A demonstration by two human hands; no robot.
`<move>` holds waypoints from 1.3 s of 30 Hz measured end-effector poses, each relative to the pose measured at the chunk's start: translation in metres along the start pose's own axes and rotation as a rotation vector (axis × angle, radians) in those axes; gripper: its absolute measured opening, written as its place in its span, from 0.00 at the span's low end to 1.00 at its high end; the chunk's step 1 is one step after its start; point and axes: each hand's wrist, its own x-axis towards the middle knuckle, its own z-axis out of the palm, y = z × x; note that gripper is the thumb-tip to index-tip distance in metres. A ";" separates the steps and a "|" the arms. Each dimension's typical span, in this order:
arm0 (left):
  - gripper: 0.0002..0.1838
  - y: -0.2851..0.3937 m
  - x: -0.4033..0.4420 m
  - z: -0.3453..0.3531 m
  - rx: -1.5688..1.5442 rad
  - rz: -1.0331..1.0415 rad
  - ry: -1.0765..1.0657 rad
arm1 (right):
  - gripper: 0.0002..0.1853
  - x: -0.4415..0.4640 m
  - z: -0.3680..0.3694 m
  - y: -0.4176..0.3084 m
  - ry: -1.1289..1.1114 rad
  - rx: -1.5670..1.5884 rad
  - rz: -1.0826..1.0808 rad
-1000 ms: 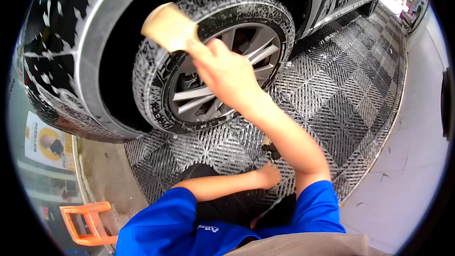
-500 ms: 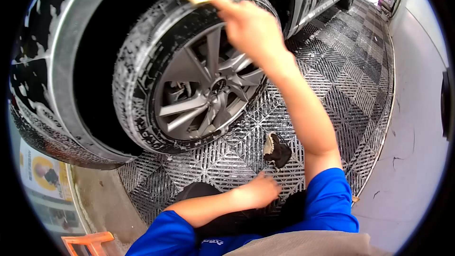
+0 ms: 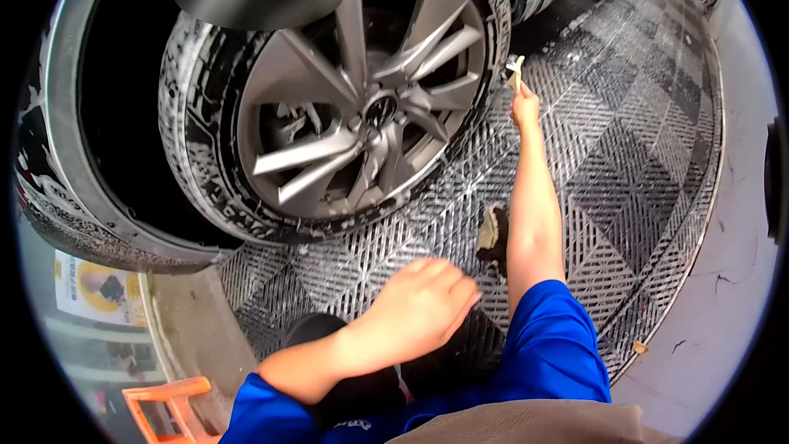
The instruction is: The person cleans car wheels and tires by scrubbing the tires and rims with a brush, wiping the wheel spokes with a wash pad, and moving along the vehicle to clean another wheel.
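1. On a patterned grate floor [image 3: 625, 156] beside a foam-streaked car [image 3: 66, 131], a person in blue sleeves [image 3: 555, 321] is facing a wheel [image 3: 304, 152] whose tyre [image 3: 187, 115] is wearing patches of white lather.

2. The right hand [image 3: 526, 105] is grasping a pale, flat tool [image 3: 515, 78], apparently a brush, which is showing its narrow side to the camera.

3. In the latest change, that tool is appearing low beside the tyre's right-hand edge, no longer over the top as it was half a second ago.

4. The shift is probably moving the work from the upper tread toward the tyre's right side; whether the tool is touching rubber, the view is not revealing.

5. The left hand [image 3: 421, 308] is looming larger than before in front of the body, its fingers curling; nothing is showing in it, but its hidden palm is leaving the grip impossible to tell.

6. Between that hand and the right forearm, a dark-and-cream object [image 3: 491, 234] is lying on the grate, while an orange frame [image 3: 164, 392] is standing at lower left.
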 end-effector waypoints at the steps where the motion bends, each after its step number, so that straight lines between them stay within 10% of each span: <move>1: 0.05 0.000 0.005 0.002 -0.082 0.014 0.109 | 0.19 -0.012 0.006 0.026 -0.011 0.027 0.133; 11: 0.08 0.027 -0.006 0.027 -0.322 0.172 0.237 | 0.09 -0.136 0.032 0.139 -0.373 0.080 0.466; 22: 0.09 0.048 -0.021 0.029 -0.310 0.292 0.368 | 0.10 -0.277 0.055 0.073 -0.672 0.167 0.751; 28: 0.10 0.055 -0.019 0.039 -0.327 0.284 0.487 | 0.12 -0.378 0.104 0.073 -1.002 0.841 1.719; 32: 0.09 0.054 -0.015 0.044 -0.339 0.320 0.534 | 0.20 -0.446 0.129 -0.017 -1.216 1.223 1.960; 36: 0.10 0.051 -0.014 0.045 -0.245 0.400 0.526 | 0.20 -0.459 0.133 -0.086 -1.419 1.247 1.995; 39: 0.09 0.053 -0.016 0.047 -0.180 0.483 0.535 | 0.23 -0.443 0.124 -0.083 -1.553 0.707 1.509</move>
